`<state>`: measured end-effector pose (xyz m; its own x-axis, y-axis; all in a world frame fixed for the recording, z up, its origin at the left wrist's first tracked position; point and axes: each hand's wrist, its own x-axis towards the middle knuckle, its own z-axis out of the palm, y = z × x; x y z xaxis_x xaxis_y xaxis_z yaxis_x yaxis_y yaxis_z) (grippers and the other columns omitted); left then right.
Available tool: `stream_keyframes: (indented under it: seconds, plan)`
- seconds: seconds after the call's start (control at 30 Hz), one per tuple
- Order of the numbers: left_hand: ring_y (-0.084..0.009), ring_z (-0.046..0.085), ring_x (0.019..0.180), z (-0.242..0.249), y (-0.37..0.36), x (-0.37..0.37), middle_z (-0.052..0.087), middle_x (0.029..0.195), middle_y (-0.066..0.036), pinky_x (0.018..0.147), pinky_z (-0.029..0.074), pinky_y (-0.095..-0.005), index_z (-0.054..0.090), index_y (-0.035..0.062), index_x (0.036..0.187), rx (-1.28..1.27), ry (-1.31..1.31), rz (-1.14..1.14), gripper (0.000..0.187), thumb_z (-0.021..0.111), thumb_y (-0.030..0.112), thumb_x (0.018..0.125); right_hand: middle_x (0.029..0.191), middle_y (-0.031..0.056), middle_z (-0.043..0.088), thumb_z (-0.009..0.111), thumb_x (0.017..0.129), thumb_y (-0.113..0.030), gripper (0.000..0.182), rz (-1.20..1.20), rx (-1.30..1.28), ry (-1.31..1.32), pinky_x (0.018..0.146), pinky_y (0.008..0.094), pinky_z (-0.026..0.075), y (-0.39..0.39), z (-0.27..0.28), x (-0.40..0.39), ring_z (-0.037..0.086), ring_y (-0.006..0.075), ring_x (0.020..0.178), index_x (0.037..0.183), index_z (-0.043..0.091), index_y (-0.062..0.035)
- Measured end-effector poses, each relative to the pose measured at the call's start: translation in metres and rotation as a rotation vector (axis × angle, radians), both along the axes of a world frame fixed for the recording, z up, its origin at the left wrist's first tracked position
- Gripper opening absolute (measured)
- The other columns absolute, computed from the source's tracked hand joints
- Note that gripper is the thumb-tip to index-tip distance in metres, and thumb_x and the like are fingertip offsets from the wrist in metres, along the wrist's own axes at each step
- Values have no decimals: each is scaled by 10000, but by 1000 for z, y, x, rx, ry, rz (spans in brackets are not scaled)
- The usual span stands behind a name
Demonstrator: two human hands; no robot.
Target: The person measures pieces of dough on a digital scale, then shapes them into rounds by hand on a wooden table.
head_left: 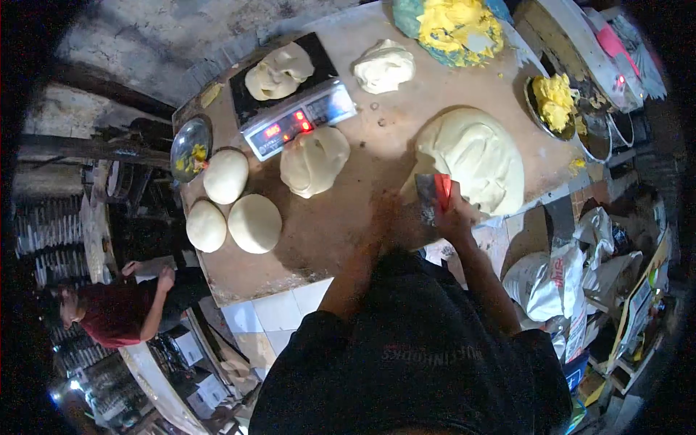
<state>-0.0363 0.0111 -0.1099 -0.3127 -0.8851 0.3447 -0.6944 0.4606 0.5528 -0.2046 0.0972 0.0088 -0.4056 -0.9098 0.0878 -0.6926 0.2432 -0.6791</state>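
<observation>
My right hand (457, 212) is closed on a scraper (435, 190) with a red grip, held at the lower left edge of the large dough mass (475, 156). My left hand (391, 210) is blurred and dim over the table, left of the scraper; its fingers cannot be made out. A flattened dough piece (313, 163) lies against the digital scale (299, 119), whose red digits are lit. Another dough piece (279, 71) rests on the scale's black platform. Three smooth dough balls (255, 223) sit at the left, and a smaller dough lump (384, 67) lies at the back.
Yellow fat (460, 29) lies on plastic at the table's back edge. A bowl of yellow fat (554, 105) is at the right, a metal plate (190, 141) at the left. Another person (119, 308) is at lower left. White sacks (547, 283) stand right.
</observation>
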Motion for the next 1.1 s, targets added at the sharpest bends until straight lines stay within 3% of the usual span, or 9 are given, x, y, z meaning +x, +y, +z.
stream_keyframes:
  seconds: [0.07,0.17,0.3,0.4,0.6,0.77,0.87,0.97,1.1]
  plan:
    - [-335,623,889,13,-31,8,629,966,-196,756,507,-453,642,21,963,581,-396,-310,244,628,223,828,820,256,612,625,782,-113,372,22,32,-16,629,511,474,-31,3,14,597,468,782,1099,440,-54]
    - [-345,612,897,-44,-65,19,624,959,-204,764,499,-462,644,22,945,744,-233,-221,242,613,236,836,784,253,618,612,837,-195,350,-24,116,-97,617,530,471,-53,-9,12,601,470,740,1107,428,-70]
    - [-365,629,830,8,-81,22,646,871,-141,685,507,-466,656,53,883,728,-419,-598,236,607,280,843,781,250,623,617,844,-200,367,-105,243,81,583,510,481,-56,-30,5,604,464,712,1127,421,-73]
    - [-362,612,886,14,-77,20,594,981,-183,759,500,-466,619,43,963,408,-106,-615,246,580,263,861,784,257,619,627,837,-194,382,-196,203,102,591,507,485,-71,17,32,603,467,724,1133,422,-65]
    - [-375,609,879,-8,-57,9,583,1012,-179,771,498,-462,608,65,994,668,-171,-353,258,552,294,890,776,266,609,612,840,-109,336,-167,175,134,610,480,493,-72,6,64,620,453,720,1097,415,-19]
    - [-330,631,810,9,-85,31,626,881,-179,709,482,-448,602,53,1052,774,266,-347,274,497,278,938,748,281,597,536,852,-59,236,-153,277,-33,570,480,485,-114,-14,66,609,477,753,1017,368,-48]
    - [-316,627,772,114,-168,48,619,791,-172,692,470,-428,586,33,1097,796,293,-210,261,481,226,954,744,261,600,521,841,-47,275,-96,253,48,543,481,478,-138,-25,59,613,452,689,1076,379,-39]
    - [-374,578,888,142,-261,71,583,1058,-222,824,441,-450,575,11,1115,54,479,-71,307,460,247,955,778,214,619,530,864,-127,353,-59,213,109,510,444,479,-134,-37,56,622,382,643,1185,386,-95]
    - [-456,537,940,165,-317,104,528,1141,-211,894,439,-491,537,27,1194,-239,-51,255,344,483,227,919,785,243,611,586,815,-95,573,36,287,148,558,483,471,-117,-35,53,600,428,647,1311,321,19]
